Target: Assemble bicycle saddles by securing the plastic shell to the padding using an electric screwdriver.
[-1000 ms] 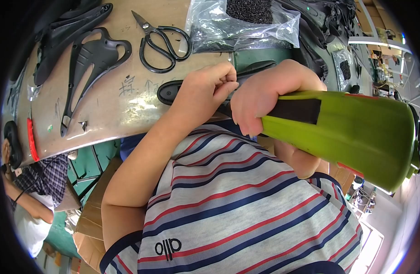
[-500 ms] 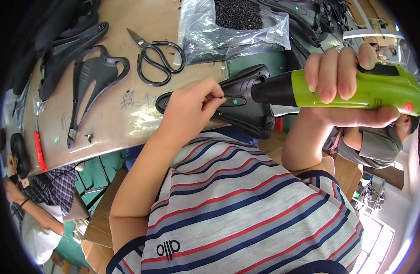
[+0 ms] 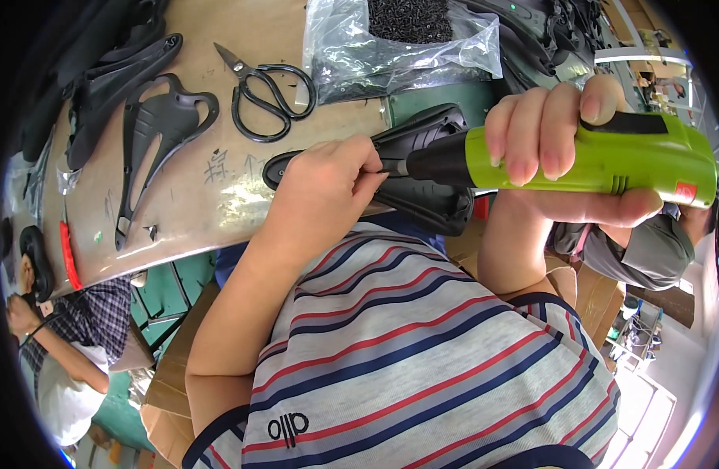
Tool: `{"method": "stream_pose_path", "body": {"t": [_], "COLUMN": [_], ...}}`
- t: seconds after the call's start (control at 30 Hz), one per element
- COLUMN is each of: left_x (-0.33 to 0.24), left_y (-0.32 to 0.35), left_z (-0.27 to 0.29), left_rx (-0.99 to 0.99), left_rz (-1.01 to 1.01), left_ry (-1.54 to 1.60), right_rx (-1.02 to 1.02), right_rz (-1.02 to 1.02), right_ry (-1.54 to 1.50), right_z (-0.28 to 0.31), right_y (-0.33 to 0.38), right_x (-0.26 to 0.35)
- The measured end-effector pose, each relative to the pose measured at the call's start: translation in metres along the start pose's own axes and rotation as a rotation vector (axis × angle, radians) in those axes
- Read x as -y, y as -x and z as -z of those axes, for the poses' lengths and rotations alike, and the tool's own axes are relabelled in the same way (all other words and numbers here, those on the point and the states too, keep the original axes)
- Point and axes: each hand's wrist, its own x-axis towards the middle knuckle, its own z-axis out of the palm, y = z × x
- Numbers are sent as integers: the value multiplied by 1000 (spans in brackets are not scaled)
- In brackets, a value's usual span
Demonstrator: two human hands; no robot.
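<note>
Seen from above, a tan desk (image 3: 219,195) holds a flat black part (image 3: 152,133) at ten o'clock and black scissors (image 3: 270,98) at eleven. Near centre, the left hand (image 3: 328,184) pinches its fingers (image 3: 367,160) together at the driver's tip, on a black plastic piece (image 3: 422,199) by the desk's edge. At two o'clock, the right hand (image 3: 566,148) is wrapped tightly round a green driver (image 3: 602,160). Best kept level and in line, pinch steady at the tip.
</note>
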Motion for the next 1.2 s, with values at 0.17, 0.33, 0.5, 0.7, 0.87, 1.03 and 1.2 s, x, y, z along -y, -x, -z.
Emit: {"method": "stream_pose_path", "body": {"t": [0.17,0.33,0.5,0.7,0.87,1.03,1.2], "left_x": [-12,17,29,32,35,39,42], "left_y": [-5,-20,-21,-22,-22,-19,-17], "left_z": [4,8,2,0,-3,-7,-11], "left_rx": [31,-221,71,33,9,-68,-63], "left_rz": [-8,-196,219,134,90,37,76], "left_ry": [-236,-270,-173,-147,-152,-190,-118], "right_rx": [52,14,75,123,122,205,-147], "right_rz": [28,17,-24,-79,-136,-333,-312], "right_ry": [51,160,151,127,55,36,96], "right_z": [-7,7,6,3,1,-8,-14], "right_y": [4,-1,-10,-12,-17,-26,-30], "right_x": [-1,-5,-12,-22,-31,-40,-58]}}
